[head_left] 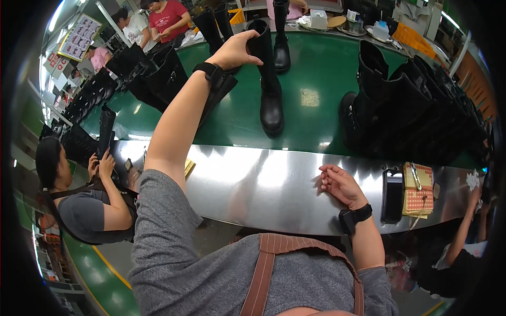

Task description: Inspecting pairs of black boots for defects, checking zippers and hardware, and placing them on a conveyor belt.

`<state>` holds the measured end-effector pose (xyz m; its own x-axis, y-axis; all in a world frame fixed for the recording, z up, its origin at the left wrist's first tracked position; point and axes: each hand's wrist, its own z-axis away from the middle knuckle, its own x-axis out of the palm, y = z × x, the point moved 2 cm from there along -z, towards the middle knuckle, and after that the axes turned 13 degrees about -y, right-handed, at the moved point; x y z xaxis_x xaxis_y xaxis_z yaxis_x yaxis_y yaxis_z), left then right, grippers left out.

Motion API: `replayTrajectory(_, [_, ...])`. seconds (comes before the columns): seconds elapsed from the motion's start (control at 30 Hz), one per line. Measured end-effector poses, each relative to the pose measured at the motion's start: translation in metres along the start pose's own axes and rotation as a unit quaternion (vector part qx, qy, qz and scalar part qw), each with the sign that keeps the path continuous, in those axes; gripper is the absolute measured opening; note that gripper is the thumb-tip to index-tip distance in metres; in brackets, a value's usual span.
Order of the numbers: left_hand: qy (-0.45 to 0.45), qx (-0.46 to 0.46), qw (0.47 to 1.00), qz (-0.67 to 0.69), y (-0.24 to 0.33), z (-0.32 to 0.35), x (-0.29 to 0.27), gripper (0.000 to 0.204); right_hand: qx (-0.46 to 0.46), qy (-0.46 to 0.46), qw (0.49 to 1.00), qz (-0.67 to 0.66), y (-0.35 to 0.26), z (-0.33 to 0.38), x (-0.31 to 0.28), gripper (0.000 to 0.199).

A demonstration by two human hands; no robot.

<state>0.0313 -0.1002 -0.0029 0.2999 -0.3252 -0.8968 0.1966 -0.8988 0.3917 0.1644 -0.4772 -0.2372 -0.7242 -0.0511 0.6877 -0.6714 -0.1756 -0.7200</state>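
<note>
On the green conveyor belt (316, 110), the left hand (234, 50) grips the top of a tall black boot (270, 79) (upright, long axis vertical), well ahead of the body; the right hand (340, 184) rests loosely curled, holding nothing, on the steel ledge (253, 189) nearer in.

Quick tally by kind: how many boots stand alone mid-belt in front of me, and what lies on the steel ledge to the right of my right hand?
Tall black boot, standing alone: 2 (near boot gripped at its top by the left hand, far boot behind it)
Black phone: 1
Clipped sticker-sheet stack: 1
Total: 4
The boots crowded at the belt's sides overlap too much to count.
</note>
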Motion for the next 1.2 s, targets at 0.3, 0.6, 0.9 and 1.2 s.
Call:
replayTrajectory(0.3, [0.239, 0.023, 0.967, -0.090, -0.023, -0.011, 0.027, 0.040, 0.002, 0.007, 1.000, -0.001, 0.000, -0.002, -0.002, 0.023])
replayTrajectory(0.6, [0.148, -0.133, 0.844, 0.499, -0.042, -0.001, 0.019, 0.054, 0.005, 0.017, 1.000, 0.000, 0.000, 0.001, -0.002, 0.022])
replayTrajectory(0.9, [0.288, -0.152, 0.938, 0.121, -0.067, -0.011, 0.031, 0.051, 0.005, 0.009, 1.000, 0.010, 0.000, 0.000, -0.001, 0.022])
replayTrajectory(1.2, [0.460, -0.089, 0.883, 0.025, 0.005, 0.037, 0.059, 0.051, -0.006, 0.008, 1.000, 0.001, 0.001, 0.001, -0.005, 0.022])
